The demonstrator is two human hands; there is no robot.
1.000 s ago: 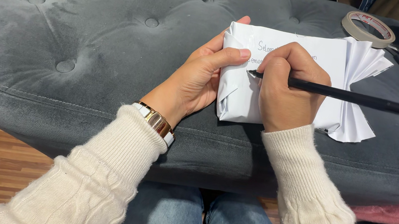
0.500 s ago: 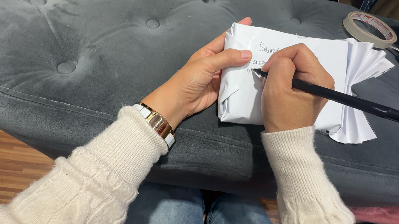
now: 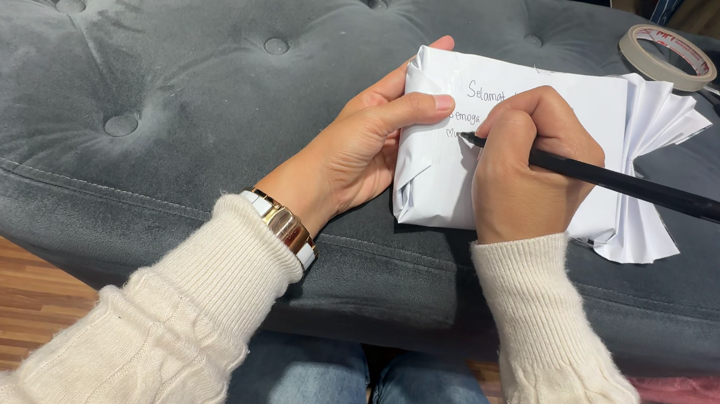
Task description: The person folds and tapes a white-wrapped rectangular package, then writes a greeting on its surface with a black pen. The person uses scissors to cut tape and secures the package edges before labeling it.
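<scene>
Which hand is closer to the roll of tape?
The right hand. It holds the black pen on the white parcel, below and left of the roll of tape. The left hand grips the parcel's far edge, farther away.

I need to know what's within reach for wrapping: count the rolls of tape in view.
1. The tape roll lies flat on the grey cushion, at its far right, beyond the white paper-wrapped parcel. More may lie outside the frame.

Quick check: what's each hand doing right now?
Left hand: fingers closed around the left end of the white wrapped parcel.
Right hand: closed on a black pen, tip on the parcel.
</scene>
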